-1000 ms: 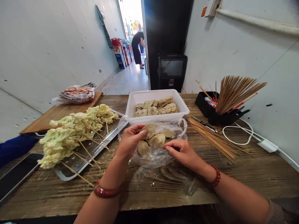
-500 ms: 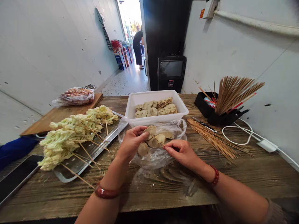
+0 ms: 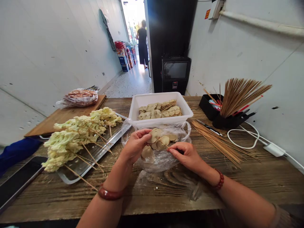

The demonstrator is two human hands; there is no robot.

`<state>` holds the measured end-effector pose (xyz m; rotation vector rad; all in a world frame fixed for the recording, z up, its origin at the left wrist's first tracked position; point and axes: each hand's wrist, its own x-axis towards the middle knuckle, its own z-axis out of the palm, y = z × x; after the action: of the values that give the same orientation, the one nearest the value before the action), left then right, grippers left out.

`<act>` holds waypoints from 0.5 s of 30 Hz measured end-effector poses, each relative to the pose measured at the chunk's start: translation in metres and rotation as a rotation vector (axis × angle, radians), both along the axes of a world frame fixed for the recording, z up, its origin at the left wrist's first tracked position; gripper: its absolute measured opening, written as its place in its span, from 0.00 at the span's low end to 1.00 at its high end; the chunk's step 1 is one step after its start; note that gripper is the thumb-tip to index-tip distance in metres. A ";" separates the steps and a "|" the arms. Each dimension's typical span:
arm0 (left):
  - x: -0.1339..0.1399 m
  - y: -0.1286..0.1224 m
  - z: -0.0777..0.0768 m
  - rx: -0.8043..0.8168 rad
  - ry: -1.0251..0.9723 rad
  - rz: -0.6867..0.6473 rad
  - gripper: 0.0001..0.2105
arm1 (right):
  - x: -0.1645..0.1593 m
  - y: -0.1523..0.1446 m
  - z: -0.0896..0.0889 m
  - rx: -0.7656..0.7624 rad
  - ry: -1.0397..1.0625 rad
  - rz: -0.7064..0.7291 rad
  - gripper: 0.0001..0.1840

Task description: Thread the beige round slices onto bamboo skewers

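Note:
A thin round beige slice (image 3: 156, 134) is pinched between the thumb and fingers of my left hand (image 3: 136, 144). My right hand (image 3: 186, 155) grips a bamboo skewer (image 3: 165, 144) near its lower end, and the skewer's other end meets the slice; whether it has gone through, I cannot tell. Loose slices (image 3: 146, 152) of the same kind lie below on an opened clear plastic bag (image 3: 161, 164). Just behind the bag, a white plastic bin (image 3: 161, 121) holds several skewers threaded with such slices (image 3: 152, 114).
Skewered cauliflower (image 3: 76, 131) lies on a metal tray (image 3: 71, 181) at left, near a phone (image 3: 19, 180) and a cutting board (image 3: 40, 123) with a bagged bundle (image 3: 80, 97). At right are loose skewers (image 3: 216, 142), a black holder of skewers (image 3: 220, 122) and a white cable (image 3: 244, 147).
The slice in my left hand has tipped more upright, and both hands stay close together over the bag. A person in the far doorway has straightened from bending. The view has shifted slightly.

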<state>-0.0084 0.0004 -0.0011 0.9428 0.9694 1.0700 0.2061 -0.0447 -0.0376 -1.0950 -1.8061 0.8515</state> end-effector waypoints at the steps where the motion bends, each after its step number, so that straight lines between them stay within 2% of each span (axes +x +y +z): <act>1: 0.000 0.000 -0.001 0.005 0.013 0.002 0.17 | 0.000 0.000 0.000 0.001 -0.001 0.002 0.10; 8: 0.000 0.000 -0.004 0.016 0.048 -0.009 0.17 | 0.000 0.001 -0.001 0.010 0.010 0.010 0.09; 15: 0.002 0.000 -0.002 -0.008 0.037 -0.010 0.16 | 0.002 0.002 0.002 0.034 0.005 0.052 0.09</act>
<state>-0.0067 0.0003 -0.0027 0.9625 0.9977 1.0432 0.2077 -0.0429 -0.0360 -1.0273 -1.8456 0.8502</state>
